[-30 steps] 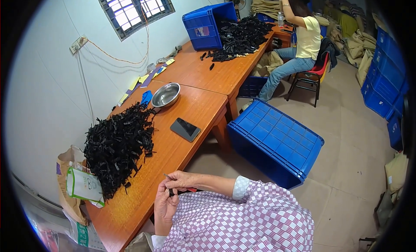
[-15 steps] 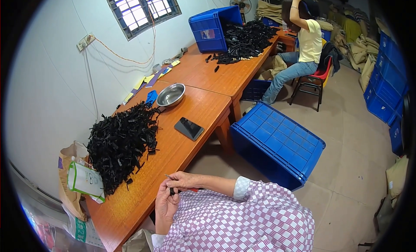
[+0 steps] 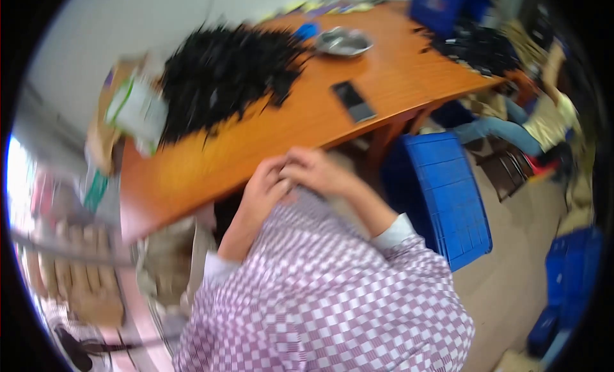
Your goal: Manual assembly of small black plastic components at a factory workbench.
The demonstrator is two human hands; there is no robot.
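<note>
My left hand [image 3: 261, 185] and my right hand [image 3: 314, 170] meet close together in front of my body, just off the near edge of the wooden table [image 3: 211, 164]. The fingers of both are curled inward and touch. What they grip is hidden by the fingers and by blur; a faint reddish patch shows beneath them. On the table beyond lies a big heap of small black pieces [image 3: 230, 71]. Right of the heap a dark phone [image 3: 354, 102] lies flat, and behind it stands a round metal bowl [image 3: 343, 42].
An overturned blue crate [image 3: 454, 196] stands on the floor to my right. Farther back, a person in a yellow top [image 3: 551, 126] sits near a second black heap [image 3: 480, 47]. A white-and-green bag [image 3: 135, 113] leans at the table's left end; an open beige sack [image 3: 176, 260] sits below.
The whole view has swung, so the table sits higher and more floor at lower left shows. My hands stay together; the small black piece and red-handled tool seen between them are now hidden.
</note>
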